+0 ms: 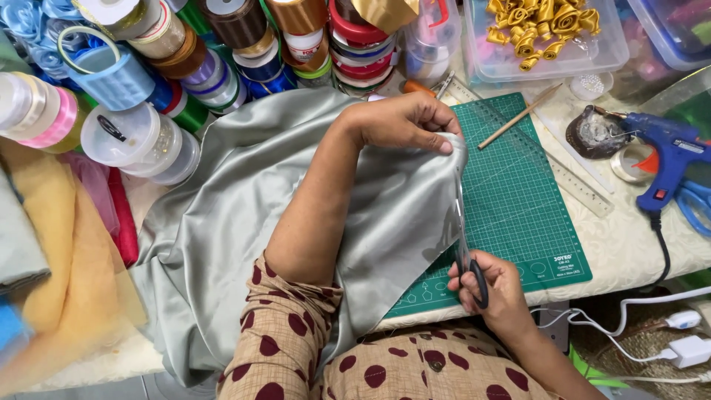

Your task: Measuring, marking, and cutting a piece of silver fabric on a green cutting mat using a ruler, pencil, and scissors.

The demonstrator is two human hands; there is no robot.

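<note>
Right hand (498, 290) grips one pair of scissors (465, 244), blades up along the edge of one grey satin cloth (244, 200), left hand (404, 122) pinching its top edge over one green mat (526, 192).

Fabric sheet (244, 215) spread over table's (629, 248) left and middle, draped off near edge. Cutting mat (526, 200) right of centre, fabric edge overlapping its left side. Left hand (407, 122) on fabric's far right corner; right hand (492, 292) with scissors (465, 237) at near edge, blades along fabric edge. Ribbon spools (222, 52) along far edge, left. Clear box (548, 37) behind mat. Stick (518, 116) and ruler (570, 174) on mat's far right corner. Glue gun (670, 152) at right edge.
</note>
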